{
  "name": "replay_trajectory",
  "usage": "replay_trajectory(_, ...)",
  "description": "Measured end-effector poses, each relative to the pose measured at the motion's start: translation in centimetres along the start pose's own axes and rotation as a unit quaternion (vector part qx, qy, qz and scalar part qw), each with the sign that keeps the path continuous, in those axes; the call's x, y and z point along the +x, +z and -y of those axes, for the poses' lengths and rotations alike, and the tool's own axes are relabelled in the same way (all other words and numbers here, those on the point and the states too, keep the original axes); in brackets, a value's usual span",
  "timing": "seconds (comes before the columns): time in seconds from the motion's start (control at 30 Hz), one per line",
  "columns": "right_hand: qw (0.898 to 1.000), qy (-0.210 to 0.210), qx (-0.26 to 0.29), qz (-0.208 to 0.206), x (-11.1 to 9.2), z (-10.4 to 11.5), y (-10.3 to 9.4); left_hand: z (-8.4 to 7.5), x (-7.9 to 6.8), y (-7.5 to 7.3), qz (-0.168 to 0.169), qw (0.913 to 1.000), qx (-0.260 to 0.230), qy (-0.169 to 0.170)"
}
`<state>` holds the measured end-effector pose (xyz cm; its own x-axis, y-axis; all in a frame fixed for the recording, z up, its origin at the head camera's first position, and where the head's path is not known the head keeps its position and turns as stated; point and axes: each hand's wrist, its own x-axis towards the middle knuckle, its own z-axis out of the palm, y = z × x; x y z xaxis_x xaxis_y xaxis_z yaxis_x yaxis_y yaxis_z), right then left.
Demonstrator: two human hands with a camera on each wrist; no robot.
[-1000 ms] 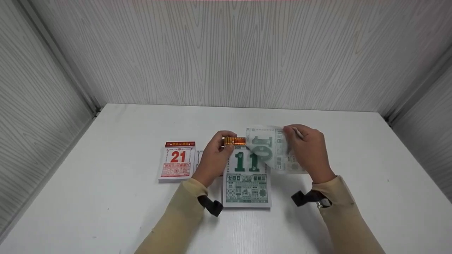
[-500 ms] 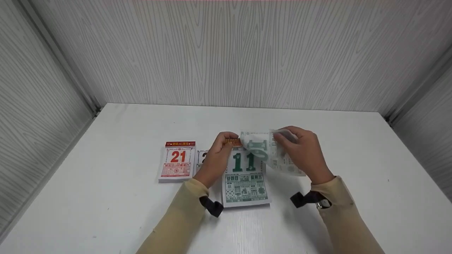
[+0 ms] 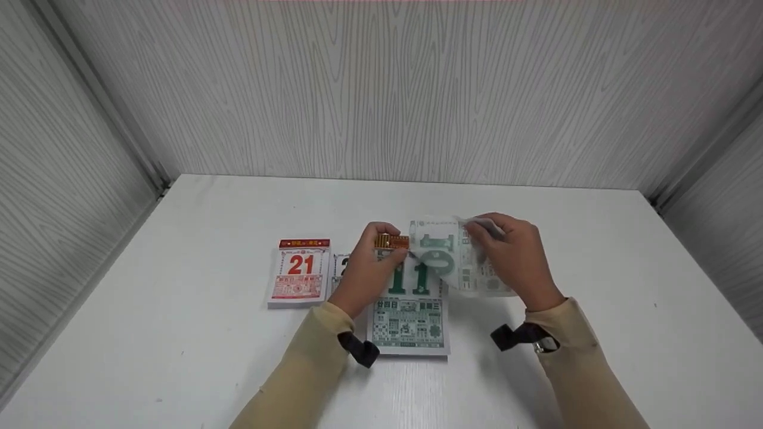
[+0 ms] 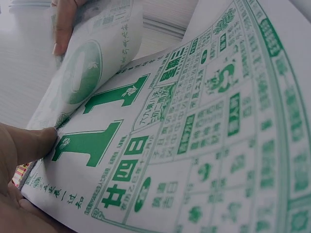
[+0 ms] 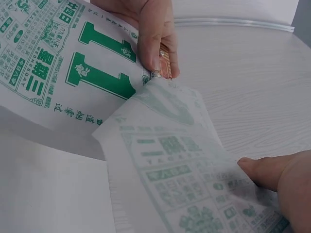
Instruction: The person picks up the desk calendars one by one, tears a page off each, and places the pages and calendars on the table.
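A tear-off calendar (image 3: 408, 325) with a green 11 on its top page lies under my hands in the head view. My left hand (image 3: 369, 268) grips it by the orange-gold header strip (image 3: 393, 241), thumb pressing on the page just below the strip. My right hand (image 3: 515, 256) pinches a thin calendar page (image 3: 438, 247), whose green 10 shows sideways. That page is pulled to the right and still meets the header near the left thumb (image 5: 150, 51). In the left wrist view the page (image 4: 82, 73) curls away from the 11 beneath it.
To the left lies a smaller calendar (image 3: 300, 271) with a red 21 and a red header. Another calendar (image 3: 340, 265) with dark digits is mostly hidden behind my left hand. The white table (image 3: 149, 333) meets wood-grain panels (image 3: 381, 89) at the back and sides.
The left hand has shifted its thumb right, close to where the page joins the header. The calendar has slid slightly left and toward me. The right hand has come slightly left with the page.
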<state>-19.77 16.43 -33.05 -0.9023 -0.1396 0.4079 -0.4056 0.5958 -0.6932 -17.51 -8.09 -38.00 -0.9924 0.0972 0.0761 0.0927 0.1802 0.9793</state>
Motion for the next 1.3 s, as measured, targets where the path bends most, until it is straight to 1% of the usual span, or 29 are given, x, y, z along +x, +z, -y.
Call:
replay_trajectory(0.13, 1.000, -0.005, -0.003, -0.011, 0.06, -0.12, -0.06, -0.15, -0.02, -0.15, 0.001, 1.0000, -0.005, -0.005)
replay_trajectory(0.27, 1.000, -0.001, -0.008, -0.011, 0.06, -0.15, -0.07, -0.22, -0.04, -0.21, -0.002, 0.9999, -0.012, -0.004)
replay_trajectory(0.47, 1.000, -0.008, 0.004, -0.016, -0.06, -0.19, -0.13, -0.33, -0.04, -0.11, -0.015, 0.9997, -0.019, -0.009)
replay_trajectory(0.63, 1.000, -0.012, 0.007, -0.013, -0.07, -0.16, -0.11, -0.30, -0.04, -0.10, -0.024, 0.9996, -0.009, -0.009)
replay_trajectory(0.77, 1.000, -0.008, 0.004, -0.014, -0.04, -0.20, -0.12, -0.39, -0.08, -0.11, -0.023, 0.9996, -0.007, -0.016)
replay_trajectory(1.0, 1.000, -0.009, 0.003, -0.021, -0.05, -0.27, -0.16, -0.62, -0.16, -0.16, -0.020, 0.9996, -0.010, -0.014)
replay_trajectory(1.13, 1.000, -0.009, 0.002, -0.024, -0.05, -0.35, -0.15, -0.73, -0.23, -0.20, -0.020, 0.9995, -0.012, -0.023)
replay_trajectory(1.23, 0.999, -0.005, 0.000, -0.032, 0.01, -0.39, -0.24, -0.74, -0.22, -0.27, -0.022, 0.9992, -0.015, -0.030)
replay_trajectory(1.3, 0.999, -0.001, 0.000, -0.036, 0.08, -0.42, -0.33, -0.73, -0.15, -0.35, -0.022, 0.9992, -0.018, -0.028)
